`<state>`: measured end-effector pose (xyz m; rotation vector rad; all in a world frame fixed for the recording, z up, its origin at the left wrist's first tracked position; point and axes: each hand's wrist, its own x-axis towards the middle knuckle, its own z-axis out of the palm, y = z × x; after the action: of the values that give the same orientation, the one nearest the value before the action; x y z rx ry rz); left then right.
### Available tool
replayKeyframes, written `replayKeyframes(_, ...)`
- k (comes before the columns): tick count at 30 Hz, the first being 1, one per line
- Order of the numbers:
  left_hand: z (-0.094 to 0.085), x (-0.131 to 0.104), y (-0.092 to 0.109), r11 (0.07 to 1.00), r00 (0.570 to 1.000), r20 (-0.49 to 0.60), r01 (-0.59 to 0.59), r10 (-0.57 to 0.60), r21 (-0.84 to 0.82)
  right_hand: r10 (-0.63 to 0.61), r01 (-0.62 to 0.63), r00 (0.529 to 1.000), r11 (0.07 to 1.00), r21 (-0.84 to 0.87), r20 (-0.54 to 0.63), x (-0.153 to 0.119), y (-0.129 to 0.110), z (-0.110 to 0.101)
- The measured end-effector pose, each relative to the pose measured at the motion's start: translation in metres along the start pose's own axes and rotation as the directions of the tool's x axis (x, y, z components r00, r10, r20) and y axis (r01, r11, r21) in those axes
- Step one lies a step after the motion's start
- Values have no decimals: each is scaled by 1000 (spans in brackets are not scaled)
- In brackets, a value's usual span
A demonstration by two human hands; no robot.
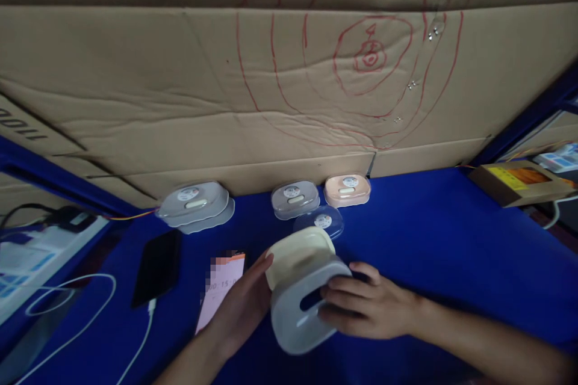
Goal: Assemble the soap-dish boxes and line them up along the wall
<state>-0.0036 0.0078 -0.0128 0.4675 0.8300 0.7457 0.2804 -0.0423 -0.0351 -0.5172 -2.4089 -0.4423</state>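
Note:
My left hand (246,307) is closed on the edge of a cream oval plastic tray (300,248), its thumb along the near-left rim. Just in front, my right hand (372,305) grips a grey oval plastic cover (295,328) with a long slot in it, the fingertips at the slot. Cover and tray overlap in view; whether they touch is unclear. Right behind them on the blue table (433,240) lies a clear oval lid (332,221) with a round sticker. The left hand's other fingers are mostly hidden.
Along the cardboard wall (158,84) stand grey lidded boxes (203,204), another grey box (295,200) and a pink box (347,191). Left of my hands lie a lit phone (223,289) and a dark phone (157,267) on a white cable (143,337). A carton (515,183) sits far right.

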Motion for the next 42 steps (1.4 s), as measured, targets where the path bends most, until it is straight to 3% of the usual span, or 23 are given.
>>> replayKeyframes(5,5,-10,-9,997,994,106,4,-12,74,182,-182,982,983,-1,41,-6,6,5)
replayKeyframes(8,6,-10,-13,990,986,164,-31,8,136,205,-206,976,978,11,67,-7,5,8)
replayKeyframes(11,5,-10,-17,978,988,150,-60,30,198,192,-195,975,981,21,110,-8,5,9)
replayKeyframes(14,6,-11,-16,984,997,64,-63,53,164,198,-209,964,977,48,180,-12,10,11)
replayKeyframes(17,6,-9,-8,991,984,-125,-125,130,47,340,-365,913,927,83,225,-16,20,15)
replayKeyframes(20,9,-6,7,961,907,-359,-266,222,-77,509,-550,810,832,74,292,-19,30,19)
replayKeyframes(22,13,-3,16,932,868,-425,-339,256,-130,535,-588,773,806,68,340,-19,32,21)
replayKeyframes(28,17,-1,27,896,831,-453,-423,324,-136,492,-564,796,815,135,354,-18,25,19)
replayKeyframes(31,15,0,24,917,829,-477,-384,294,-103,558,-614,773,777,136,302,-18,27,18)
replayKeyframes(35,17,0,15,960,857,-467,-275,218,-57,710,-732,680,673,107,185,-20,36,18)
replayKeyframes(40,23,-6,11,989,896,-429,-143,113,-40,661,-682,719,731,31,216,-25,37,24)
replayKeyframes(42,21,-7,10,993,911,-401,-116,95,-29,676,-699,697,715,20,239,-27,37,26)
